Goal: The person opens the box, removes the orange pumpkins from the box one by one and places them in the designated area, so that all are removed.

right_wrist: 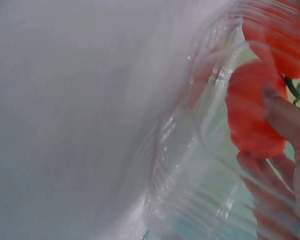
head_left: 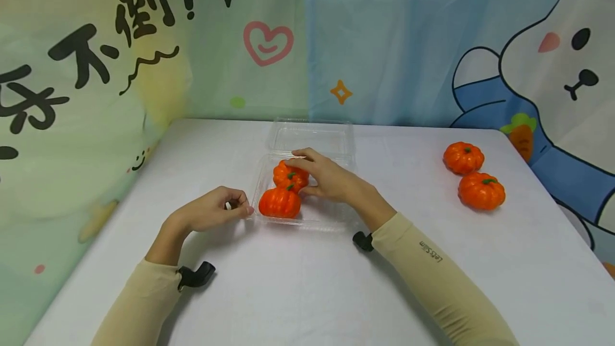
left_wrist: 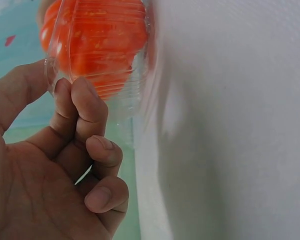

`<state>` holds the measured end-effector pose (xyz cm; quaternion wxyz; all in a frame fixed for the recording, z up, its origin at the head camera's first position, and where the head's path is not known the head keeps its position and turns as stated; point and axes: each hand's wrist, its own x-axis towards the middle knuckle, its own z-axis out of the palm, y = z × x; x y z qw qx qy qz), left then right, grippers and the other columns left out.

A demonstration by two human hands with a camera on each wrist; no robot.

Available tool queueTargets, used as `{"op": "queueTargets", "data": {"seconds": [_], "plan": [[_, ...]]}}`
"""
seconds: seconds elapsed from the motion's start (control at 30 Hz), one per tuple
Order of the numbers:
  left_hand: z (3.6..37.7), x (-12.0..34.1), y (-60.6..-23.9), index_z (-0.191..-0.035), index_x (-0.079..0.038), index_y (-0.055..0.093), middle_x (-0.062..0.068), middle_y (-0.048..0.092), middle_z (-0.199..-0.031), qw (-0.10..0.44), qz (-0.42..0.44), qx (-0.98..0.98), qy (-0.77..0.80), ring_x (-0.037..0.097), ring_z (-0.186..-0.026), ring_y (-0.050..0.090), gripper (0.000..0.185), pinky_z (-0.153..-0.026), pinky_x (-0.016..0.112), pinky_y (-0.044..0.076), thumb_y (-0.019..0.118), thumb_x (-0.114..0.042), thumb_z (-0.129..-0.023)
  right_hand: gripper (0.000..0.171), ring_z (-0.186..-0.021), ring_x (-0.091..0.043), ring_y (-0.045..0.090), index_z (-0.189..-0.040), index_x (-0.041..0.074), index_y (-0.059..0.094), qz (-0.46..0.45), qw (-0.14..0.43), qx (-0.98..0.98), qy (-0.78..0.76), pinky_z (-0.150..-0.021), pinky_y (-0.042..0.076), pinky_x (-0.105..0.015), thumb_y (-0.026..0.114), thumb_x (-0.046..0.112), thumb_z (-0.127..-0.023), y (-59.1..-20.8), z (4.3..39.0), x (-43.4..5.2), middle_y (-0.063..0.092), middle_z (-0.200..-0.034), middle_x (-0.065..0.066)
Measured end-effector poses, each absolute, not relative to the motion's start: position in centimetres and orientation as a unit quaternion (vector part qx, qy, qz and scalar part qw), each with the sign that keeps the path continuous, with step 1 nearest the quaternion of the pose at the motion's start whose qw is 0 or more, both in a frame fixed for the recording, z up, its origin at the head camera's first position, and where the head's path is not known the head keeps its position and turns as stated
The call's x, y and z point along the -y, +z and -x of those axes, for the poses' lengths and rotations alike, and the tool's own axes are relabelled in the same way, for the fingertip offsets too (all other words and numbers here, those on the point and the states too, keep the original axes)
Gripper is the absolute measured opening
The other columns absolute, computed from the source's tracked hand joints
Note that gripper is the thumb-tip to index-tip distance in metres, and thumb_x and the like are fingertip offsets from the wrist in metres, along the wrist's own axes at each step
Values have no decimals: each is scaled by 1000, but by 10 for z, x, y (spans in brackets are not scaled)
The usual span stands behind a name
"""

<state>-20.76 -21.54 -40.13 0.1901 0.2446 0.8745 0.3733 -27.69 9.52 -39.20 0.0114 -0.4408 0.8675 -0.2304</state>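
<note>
A clear plastic box (head_left: 331,215) lies on the table with its lid (head_left: 312,138) folded back behind it. Inside, on the left, sit two small orange pumpkins: a front pumpkin (head_left: 277,204) and a rear pumpkin (head_left: 283,173) touching it. My right hand (head_left: 331,176) reaches into the box and grips the rear pumpkin (right_wrist: 252,112) between thumb and fingers. At the box's front left corner, my left hand (head_left: 211,210) pinches the rim between thumb and fingertips. The left wrist view shows this pinch on the plastic box (left_wrist: 125,117), the other fingers curled.
Two more orange pumpkins stand at the right of the white table (head_left: 298,287), a farther pumpkin (head_left: 463,157) and a nearer pumpkin (head_left: 481,191), close together. A printed curtain (head_left: 384,41) hangs behind the table's back edge.
</note>
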Motion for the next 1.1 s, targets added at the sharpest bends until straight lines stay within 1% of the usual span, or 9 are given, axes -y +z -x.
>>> {"op": "queueTargets", "data": {"seconds": [0.07, 0.17, 0.27, 0.47, 0.83, 1.1], "plan": [[207, 215, -401, -91, -10, 70, 5, 68, -85, 189, -245, -875, 372, 16, -80, 52, 20, -71, 27, 39, 61, -25, -101, 67, -140, -35, 48, -148, 12, 53, 436, 11, -871, -227, -115, 39, -48, 82, 14, -89, -391, 276, -96, 45, -154, -17], [207, 216, -401, -91, -11, 70, 4, 68, -85, 186, -246, -876, 371, 16, -80, 52, 20, -71, 27, 39, 61, -25, -101, 67, -140, -34, 47, -149, 12, 52, 436, 3, -871, -226, -116, 38, -49, 81, 14, -89, -388, 276, -99, 47, -154, -14], [207, 216, -402, -91, -11, 70, 4, 68, -85, 187, -245, -876, 370, 17, -81, 52, 20, -72, 27, 39, 61, -25, -101, 66, -140, -33, 47, -149, 12, 52, 439, -1, -868, -233, -115, 39, -48, 81, 14, -89, -387, 277, -103, 47, -153, -14], [207, 215, -401, -92, -11, 70, 5, 68, -85, 190, -244, -876, 371, 17, -82, 52, 20, -72, 27, 39, 61, -26, -101, 66, -141, -33, 45, -149, 11, 52, 442, -19, -861, -251, -114, 40, -48, 80, 9, -89, -386, 278, -112, 47, -153, -14], [207, 214, -399, -91, -9, 69, 5, 66, -85, 189, -246, -874, 374, 17, -82, 52, 20, -74, 28, 39, 61, -24, -102, 66, -142, -34, 43, -149, 9, 49, 439, -31, -859, -261, -113, 43, -46, 79, 7, -90, -389, 279, -123, 44, -154, -16], [209, 215, -402, -91, -11, 69, 4, 66, -85, 191, -240, -876, 371, 18, -82, 53, 20, -73, 28, 39, 61, -26, -101, 65, -141, -34, 44, -147, 8, 50, 437, -44, -856, -273, -111, 44, -45, 79, 8, -89, -391, 278, -131, 44, -152, -15]]}}
